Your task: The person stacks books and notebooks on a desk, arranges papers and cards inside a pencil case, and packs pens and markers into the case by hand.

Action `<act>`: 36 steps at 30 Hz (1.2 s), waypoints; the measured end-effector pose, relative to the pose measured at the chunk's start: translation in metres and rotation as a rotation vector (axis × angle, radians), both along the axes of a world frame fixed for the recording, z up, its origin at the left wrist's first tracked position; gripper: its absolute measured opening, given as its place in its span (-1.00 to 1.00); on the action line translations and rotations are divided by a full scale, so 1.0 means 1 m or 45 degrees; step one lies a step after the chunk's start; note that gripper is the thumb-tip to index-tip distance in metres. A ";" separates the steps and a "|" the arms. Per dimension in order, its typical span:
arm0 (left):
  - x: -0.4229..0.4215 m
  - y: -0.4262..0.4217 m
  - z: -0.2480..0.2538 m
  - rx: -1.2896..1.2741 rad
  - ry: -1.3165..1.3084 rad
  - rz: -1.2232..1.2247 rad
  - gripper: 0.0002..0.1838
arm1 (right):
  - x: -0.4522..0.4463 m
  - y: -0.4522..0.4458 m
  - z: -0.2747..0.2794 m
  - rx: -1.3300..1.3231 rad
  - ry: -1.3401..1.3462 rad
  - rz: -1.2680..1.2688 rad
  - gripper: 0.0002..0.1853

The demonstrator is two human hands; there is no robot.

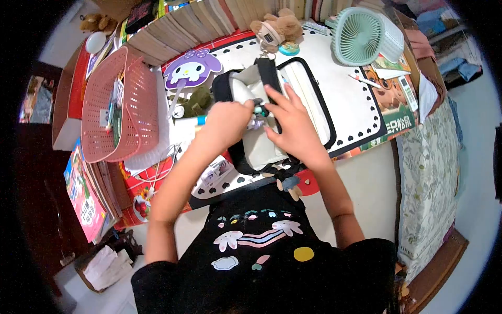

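Note:
An unzipped black pencil case [261, 152] with a pale lining lies open on the mat. A small bunch of pens [258, 111], partly hidden by fingers, sits inside it. My left hand [227, 123] is closed over the left side of the case, its fingertips on the pens. Spread fingers of my right hand [295, 128] reach over the case's middle fold, with thumb and fingertips near the pens. A doll charm [287, 183] hangs at the near end of the case. Left of the case lies a dark green crumpled pouch [196, 102].
A pink basket [125, 112] stands at the left, beside a purple cartoon-face fan [193, 69]. A row of books [193, 26], a plush bear [277, 31] and a green desk fan [361, 36] line the back. A white remote-like device [408, 93] lies right.

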State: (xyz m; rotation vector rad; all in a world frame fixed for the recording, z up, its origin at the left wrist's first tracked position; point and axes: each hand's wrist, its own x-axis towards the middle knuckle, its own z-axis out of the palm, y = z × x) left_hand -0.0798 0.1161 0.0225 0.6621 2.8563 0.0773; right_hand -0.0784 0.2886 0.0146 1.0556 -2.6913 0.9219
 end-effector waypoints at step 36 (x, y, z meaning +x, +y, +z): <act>-0.075 -0.001 0.001 -0.073 -0.352 -0.255 -0.29 | -0.025 0.043 -0.015 -0.604 -0.427 -0.049 -0.59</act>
